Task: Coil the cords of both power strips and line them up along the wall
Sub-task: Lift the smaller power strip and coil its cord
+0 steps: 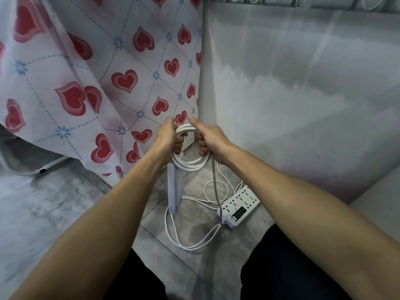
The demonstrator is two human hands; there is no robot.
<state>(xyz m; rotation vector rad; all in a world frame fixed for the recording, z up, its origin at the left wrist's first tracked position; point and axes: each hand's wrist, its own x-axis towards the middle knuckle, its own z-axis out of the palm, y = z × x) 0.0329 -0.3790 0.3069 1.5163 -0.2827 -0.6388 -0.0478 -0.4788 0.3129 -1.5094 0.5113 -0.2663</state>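
Observation:
A white cord coil [190,164] of several loops hangs in the air between my hands. My left hand [167,135] grips its left side and my right hand [208,139] grips its right side near the top. A narrow white power strip [174,189] dangles upright below the coil. One strand [215,187] drops from my right hand toward the floor. The second power strip [240,206], wide with many sockets, lies flat on the grey floor, with loose loops of its cord [190,239] spread around it.
A heart-patterned cloth [121,83] hangs at left down to the floor. A pale grey wall [303,94] runs along the right, meeting the tiled floor [65,202]. My dark-trousered knees [281,267] are at the bottom edge.

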